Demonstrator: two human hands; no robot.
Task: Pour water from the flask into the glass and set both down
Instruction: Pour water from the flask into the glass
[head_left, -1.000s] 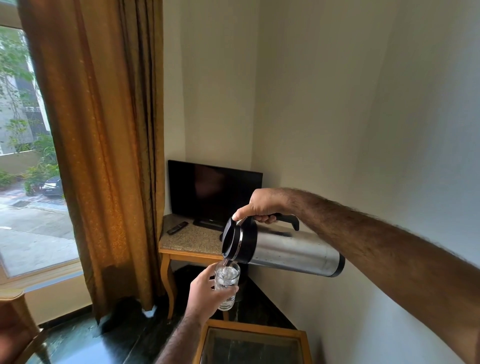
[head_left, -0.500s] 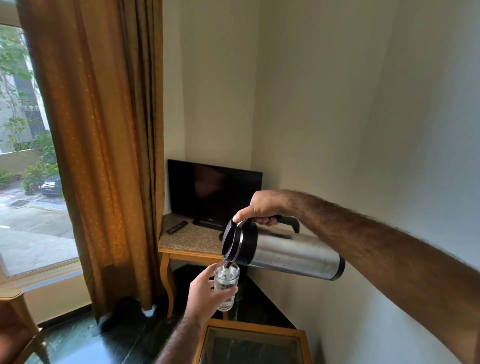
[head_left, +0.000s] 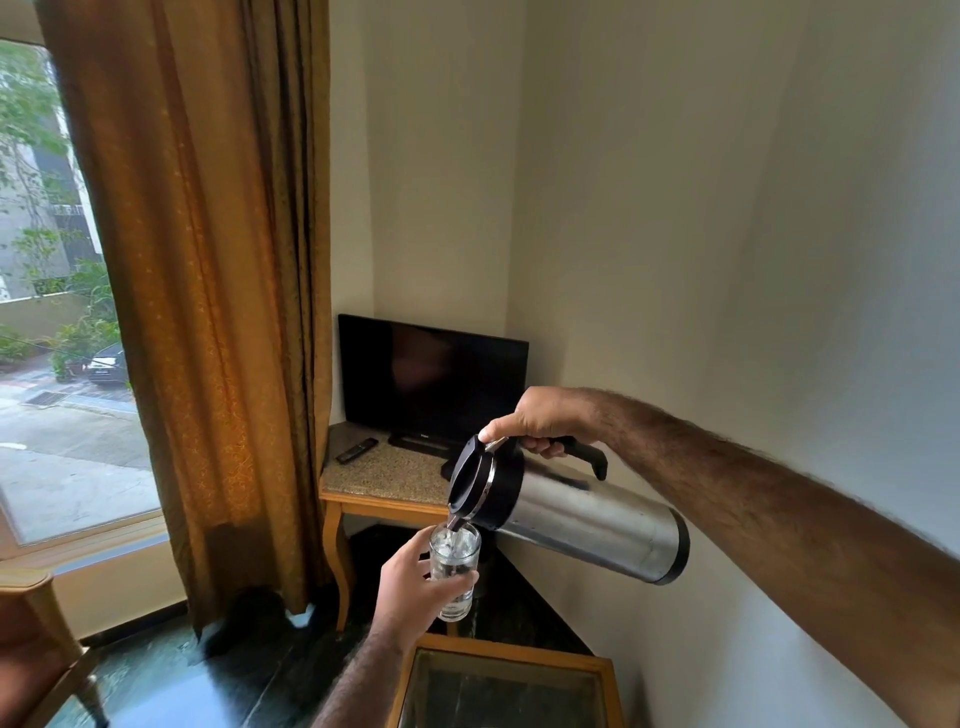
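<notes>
A steel flask (head_left: 587, 514) with a black lid and black handle is tipped nearly level, its spout down to the left. My right hand (head_left: 540, 418) grips its handle, thumb on the lid lever. Water runs from the spout into a clear glass (head_left: 454, 569) held upright just below it. My left hand (head_left: 410, 587) is wrapped around the glass from the left. The glass is mostly full of water. Both are held in the air above the floor.
A glass-topped wooden table (head_left: 504, 660) lies just below the glass. Behind stands a corner table (head_left: 384, 480) with a dark TV (head_left: 434, 382) and a remote (head_left: 357, 450). A brown curtain (head_left: 208, 312) hangs at left, a wall at right, a chair arm (head_left: 36, 603) at lower left.
The flask's base has sunk slightly and the water in the glass has risen a little. Both hands have stayed nearly in place.
</notes>
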